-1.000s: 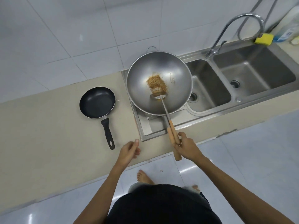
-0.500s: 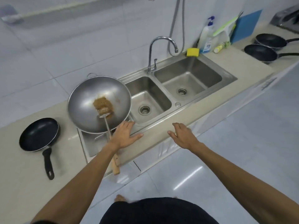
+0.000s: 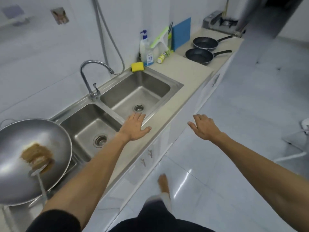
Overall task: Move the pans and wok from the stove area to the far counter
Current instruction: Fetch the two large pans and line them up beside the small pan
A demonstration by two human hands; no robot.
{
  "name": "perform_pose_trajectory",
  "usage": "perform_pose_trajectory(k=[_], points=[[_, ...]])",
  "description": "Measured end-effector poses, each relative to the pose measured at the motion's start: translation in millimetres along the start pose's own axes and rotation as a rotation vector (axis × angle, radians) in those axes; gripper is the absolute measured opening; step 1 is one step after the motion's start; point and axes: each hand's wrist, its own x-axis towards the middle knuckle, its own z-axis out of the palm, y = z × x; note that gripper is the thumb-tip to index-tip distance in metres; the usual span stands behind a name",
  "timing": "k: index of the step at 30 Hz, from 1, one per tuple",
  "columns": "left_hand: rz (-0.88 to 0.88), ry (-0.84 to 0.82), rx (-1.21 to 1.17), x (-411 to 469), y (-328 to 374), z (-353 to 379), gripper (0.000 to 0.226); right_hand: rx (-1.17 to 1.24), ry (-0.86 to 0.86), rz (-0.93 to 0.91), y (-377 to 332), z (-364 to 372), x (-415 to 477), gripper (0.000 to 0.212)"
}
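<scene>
A steel wok (image 3: 20, 164) sits at the lower left beside the sink, with brown food and a spatula (image 3: 40, 178) resting in it. Two black frying pans stand on the counter at the upper right, the nearer pan (image 3: 199, 56) in front of the farther pan (image 3: 205, 42), handles pointing right. My left hand (image 3: 135, 127) hovers open over the counter edge by the right sink basin. My right hand (image 3: 204, 126) is open in the air over the floor, off the counter. Neither hand holds anything.
A double steel sink (image 3: 117, 104) with a tap (image 3: 90, 77) fills the middle. A yellow sponge (image 3: 137, 66), a soap bottle (image 3: 146, 49), a squeegee and a blue cutting board (image 3: 181, 33) stand behind it. A stove (image 3: 220, 22) lies beyond the pans. Cabinets and tiled floor on the right.
The view has swung right along the counter. My right hand let go of the spatula handle, and both open hands have moved right, away from the wok. The small black pan has left the view.
</scene>
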Motion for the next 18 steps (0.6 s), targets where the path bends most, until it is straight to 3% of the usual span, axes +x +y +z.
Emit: perform_pose_trajectory(k=[4,11,18], points=[[0.039,0.001,0.002,74,29,8,0.076,-0.044,-0.066,0.091,52,4,25,0.061],[0.052,-0.14,-0.001,200,76,34,0.085,0.018,-0.255,0.212,149,5,90,0.072],[0.127,-0.201,0.019,346,122,16,0.087,0.067,-0.238,0.274,231,-42,193,0.075]])
